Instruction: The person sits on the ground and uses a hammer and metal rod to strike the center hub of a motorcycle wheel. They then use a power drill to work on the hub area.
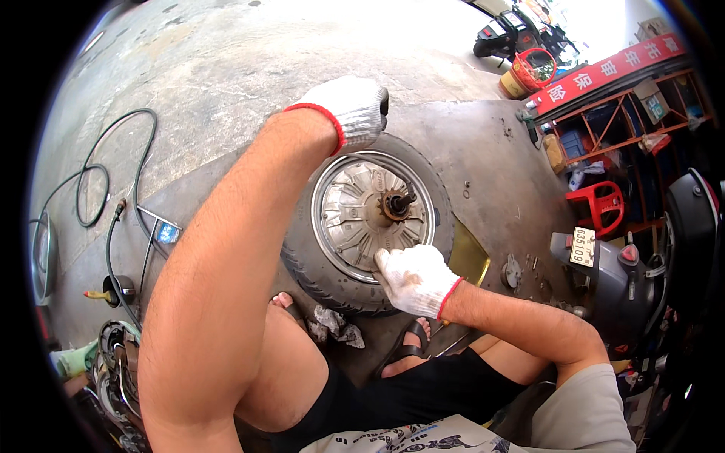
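A wheel with a black tyre (pixel 438 196) and a silver hub (pixel 347 204) lies flat between my feet, a toothed sprocket (pixel 394 204) and dark axle at its centre. My left hand (pixel 347 113), in a white red-cuffed glove, is raised at the tyre's far edge, fingers curled; whether it holds anything is hidden. My right hand (pixel 411 279), also gloved, rests on the near rim with its fingers bent round the edge. A crumpled grey rag (pixel 340 328) lies by the tyre, and a yellowish flat sheet (pixel 468 249) sits beside it at the right.
A black hose (pixel 134 189) loops across the left floor near a metal stand (pixel 151 226) and engine parts (pixel 113 362). At right are a scooter (pixel 612 279), a red stool (pixel 600 204) and an orange rack (pixel 604 128). A red basket (pixel 529 72) and another scooter (pixel 502 38) stand behind.
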`<state>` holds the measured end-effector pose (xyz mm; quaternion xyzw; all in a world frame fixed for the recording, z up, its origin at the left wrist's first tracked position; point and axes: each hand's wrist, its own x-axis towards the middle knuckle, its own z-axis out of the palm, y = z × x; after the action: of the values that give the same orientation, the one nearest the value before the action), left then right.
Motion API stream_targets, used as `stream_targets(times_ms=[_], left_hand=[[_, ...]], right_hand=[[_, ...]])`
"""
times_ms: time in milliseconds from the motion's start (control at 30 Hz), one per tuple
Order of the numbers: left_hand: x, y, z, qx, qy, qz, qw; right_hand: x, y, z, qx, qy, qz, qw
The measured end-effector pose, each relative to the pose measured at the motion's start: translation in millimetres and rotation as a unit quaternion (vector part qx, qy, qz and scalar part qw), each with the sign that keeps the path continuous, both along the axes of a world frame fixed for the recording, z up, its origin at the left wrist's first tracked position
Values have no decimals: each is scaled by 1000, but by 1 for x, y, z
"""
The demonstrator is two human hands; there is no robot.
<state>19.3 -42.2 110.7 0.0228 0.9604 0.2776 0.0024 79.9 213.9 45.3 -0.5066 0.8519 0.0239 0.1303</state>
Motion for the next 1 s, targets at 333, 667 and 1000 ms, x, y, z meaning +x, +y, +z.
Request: stream_targets(times_ms=[333, 667, 1000], left_hand=[[3, 4, 8, 1, -33, 41, 999], [-1, 7, -1, 22, -20, 26, 999], [-4, 9, -4, 21, -32, 27, 999]], right_hand=[[-95, 51, 37, -15, 9, -195, 981], [-155, 54, -28, -180, 41, -239, 953], [-160, 57, -35, -191, 32, -226, 955]])
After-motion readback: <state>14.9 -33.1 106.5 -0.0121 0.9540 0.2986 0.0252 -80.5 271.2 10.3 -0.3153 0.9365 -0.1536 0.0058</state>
